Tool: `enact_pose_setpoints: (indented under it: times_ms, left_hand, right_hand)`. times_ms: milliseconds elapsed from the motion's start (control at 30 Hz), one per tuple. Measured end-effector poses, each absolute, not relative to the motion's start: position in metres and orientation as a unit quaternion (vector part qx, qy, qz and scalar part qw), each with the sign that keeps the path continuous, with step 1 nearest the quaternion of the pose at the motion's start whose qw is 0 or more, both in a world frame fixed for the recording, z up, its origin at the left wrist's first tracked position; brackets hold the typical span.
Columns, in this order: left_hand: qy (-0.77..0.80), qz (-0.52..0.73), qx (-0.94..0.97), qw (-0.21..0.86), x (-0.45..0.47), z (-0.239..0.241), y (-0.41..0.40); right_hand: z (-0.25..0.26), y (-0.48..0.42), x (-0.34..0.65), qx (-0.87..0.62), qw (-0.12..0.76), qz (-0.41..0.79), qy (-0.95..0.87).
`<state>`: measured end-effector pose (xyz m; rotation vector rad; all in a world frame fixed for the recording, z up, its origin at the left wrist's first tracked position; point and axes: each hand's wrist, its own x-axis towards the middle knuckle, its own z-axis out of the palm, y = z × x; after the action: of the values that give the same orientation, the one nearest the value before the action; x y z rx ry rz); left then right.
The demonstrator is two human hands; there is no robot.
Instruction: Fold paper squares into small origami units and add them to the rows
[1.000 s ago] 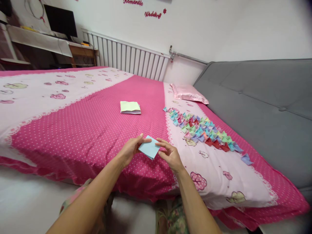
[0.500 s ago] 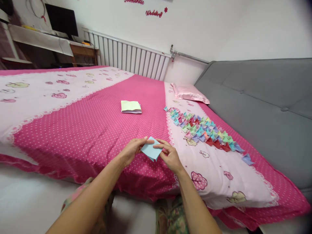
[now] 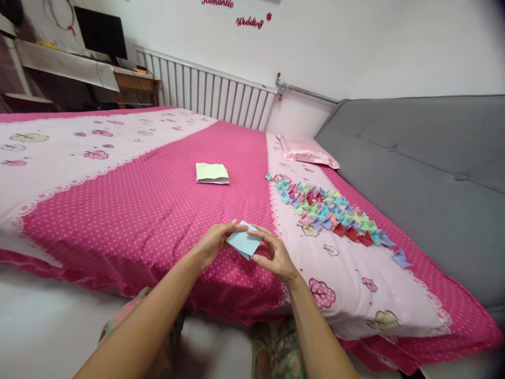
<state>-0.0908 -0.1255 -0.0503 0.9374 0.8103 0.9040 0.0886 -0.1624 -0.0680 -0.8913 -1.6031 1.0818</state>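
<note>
A light blue folded sheet of paper (image 3: 243, 241) is held between my two hands, above the near edge of the bed. My left hand (image 3: 215, 243) pinches its left side, thumb on top. At its right side, my right hand (image 3: 275, 253) grips the paper, with fingers along the upper edge and the thumb by the lower right corner. Loose layers show at the paper's bottom corner. A stack of square paper (image 3: 212, 172), pale yellow on top, lies farther back on the pink bedspread. Several rows of small folded paper pieces (image 3: 327, 208) in many colours stand to the right.
The pink bedspread (image 3: 158, 200) covers the wide bed. A pink pillow (image 3: 305, 151) lies at the back right, beside a grey padded headboard (image 3: 426, 152). Behind are a white railing (image 3: 205, 87) and a desk with a black monitor (image 3: 100, 32).
My right thumb has moved down from the top of the paper to its lower right corner. The paper's lower layers have drawn closer together. My left hand has hardly moved.
</note>
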Motion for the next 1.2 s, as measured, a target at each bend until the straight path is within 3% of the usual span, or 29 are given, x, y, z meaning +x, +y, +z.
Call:
enact_pose_setpoints:
  times_ms: [700,900,1067,1200]
  left_hand:
    - [0.326,0.339,0.514,0.717,-0.091,-0.053,-0.129]
    - [0.245,0.317,0.583,0.707,-0.088,-0.052,-0.131]
    - [0.297,0.353,0.562,0.686,-0.079,-0.06,-0.13]
    - [0.326,0.382,0.548,0.669,-0.078,-0.064,-0.126]
  right_hand:
    - [-0.079,-0.151,0.088,-0.452,0.491,0.344,-0.661]
    - [-0.079,-0.154,0.082,-0.469,0.528,0.309,-0.637]
    - [-0.082,-0.154,0.077,-0.481,0.537,0.319,-0.615]
    - [-0.083,-0.15,0.075,-0.488,0.594,0.366,-0.524]
